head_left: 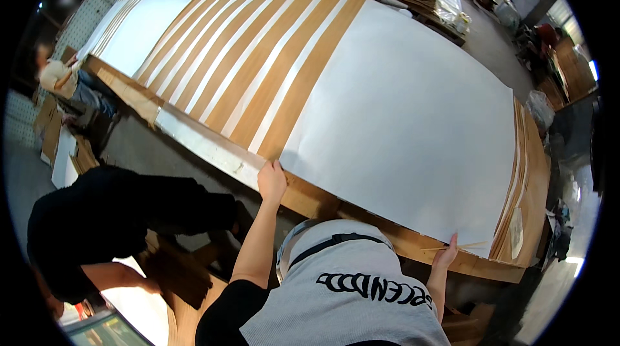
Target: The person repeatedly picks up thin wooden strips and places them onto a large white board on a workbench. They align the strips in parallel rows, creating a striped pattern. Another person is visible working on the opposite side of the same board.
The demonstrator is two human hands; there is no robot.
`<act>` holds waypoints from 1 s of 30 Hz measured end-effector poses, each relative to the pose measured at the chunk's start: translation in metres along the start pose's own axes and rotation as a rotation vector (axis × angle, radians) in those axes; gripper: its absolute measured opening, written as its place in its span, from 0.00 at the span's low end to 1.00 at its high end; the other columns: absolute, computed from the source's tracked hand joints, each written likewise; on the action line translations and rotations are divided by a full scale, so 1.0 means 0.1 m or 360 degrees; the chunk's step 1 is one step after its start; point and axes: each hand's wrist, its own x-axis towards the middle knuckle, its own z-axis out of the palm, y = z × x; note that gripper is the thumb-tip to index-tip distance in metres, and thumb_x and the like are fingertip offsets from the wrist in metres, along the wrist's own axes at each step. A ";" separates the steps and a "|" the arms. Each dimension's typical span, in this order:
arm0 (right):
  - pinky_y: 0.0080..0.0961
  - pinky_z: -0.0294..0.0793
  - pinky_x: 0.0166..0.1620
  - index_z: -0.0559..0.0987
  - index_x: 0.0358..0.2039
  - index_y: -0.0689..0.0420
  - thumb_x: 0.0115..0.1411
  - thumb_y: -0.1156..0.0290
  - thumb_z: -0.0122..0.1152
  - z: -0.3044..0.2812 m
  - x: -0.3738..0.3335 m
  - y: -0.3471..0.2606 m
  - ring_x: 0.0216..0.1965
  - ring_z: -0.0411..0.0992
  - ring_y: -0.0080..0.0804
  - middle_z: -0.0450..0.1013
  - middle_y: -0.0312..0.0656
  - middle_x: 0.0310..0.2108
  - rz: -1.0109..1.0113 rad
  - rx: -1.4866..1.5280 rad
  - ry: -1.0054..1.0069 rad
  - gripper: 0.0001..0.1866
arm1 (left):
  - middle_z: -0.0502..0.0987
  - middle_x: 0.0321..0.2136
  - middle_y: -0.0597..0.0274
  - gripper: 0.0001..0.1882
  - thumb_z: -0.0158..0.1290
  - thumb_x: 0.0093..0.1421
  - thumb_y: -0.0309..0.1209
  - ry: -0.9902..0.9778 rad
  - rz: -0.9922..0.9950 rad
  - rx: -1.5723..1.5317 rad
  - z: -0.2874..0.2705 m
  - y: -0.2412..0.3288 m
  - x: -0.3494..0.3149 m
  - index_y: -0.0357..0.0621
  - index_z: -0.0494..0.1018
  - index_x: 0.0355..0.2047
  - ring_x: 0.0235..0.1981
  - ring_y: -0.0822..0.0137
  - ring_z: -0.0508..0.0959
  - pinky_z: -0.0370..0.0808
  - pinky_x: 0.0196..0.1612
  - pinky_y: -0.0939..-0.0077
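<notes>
We have both hands on the near edge of a large white sheet [407, 133], which lies flat on the long wooden worktable [310, 200] and spreads away from us. Our left hand [272, 181] presses on the sheet's near left corner, fingers flat on top and not curled round anything. Our right hand [446, 255] rests at the near right corner, fingertips on the edge beside a thin wooden stick [462, 246] (whether it pinches the paper we cannot tell). The sheet's near edge runs from one hand to the other, slanting down to the right. Left of the sheet lie brown veneer strips [258, 55]. A person in black [123, 210] bends at our left.
</notes>
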 end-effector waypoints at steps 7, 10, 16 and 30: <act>0.26 0.55 0.53 0.63 0.48 0.67 0.55 0.64 0.51 -0.14 0.08 0.08 0.49 0.59 0.31 0.61 0.42 0.49 -0.0068 -0.0086 0.0081 0.24 | 0.72 0.20 0.45 0.18 0.40 0.56 0.41 0.0127 0.0298 0.0473 0.00 0.26 -0.09 0.37 0.68 0.24 0.27 0.48 0.73 0.68 0.31 0.57; 0.23 0.57 0.50 0.68 0.43 0.69 0.54 0.60 0.53 -0.33 0.26 0.21 0.47 0.60 0.28 0.64 0.42 0.45 -0.0075 -0.0421 0.0129 0.24 | 0.69 0.25 0.54 0.12 0.47 0.53 0.36 0.0452 0.0533 0.0922 -0.16 0.60 -0.44 0.42 0.61 0.31 0.26 0.52 0.71 0.68 0.24 0.64; 0.18 0.62 0.43 0.69 0.35 0.67 0.52 0.64 0.57 -0.13 0.15 0.07 0.37 0.65 0.21 0.68 0.36 0.34 -0.0074 -0.0221 0.0200 0.18 | 0.68 0.35 0.61 0.07 0.56 0.43 0.25 -0.0521 0.1719 0.0360 0.02 0.97 -0.86 0.43 0.69 0.24 0.37 0.59 0.66 0.65 0.35 0.69; 0.18 0.63 0.38 0.73 0.34 0.65 0.52 0.55 0.55 -0.28 0.24 0.22 0.35 0.65 0.20 0.69 0.38 0.33 -0.0004 -0.0640 0.0158 0.22 | 0.68 0.41 0.68 0.07 0.58 0.38 0.25 -0.0630 0.1919 0.0400 0.31 0.71 -0.77 0.47 0.71 0.20 0.45 0.60 0.64 0.58 0.47 0.66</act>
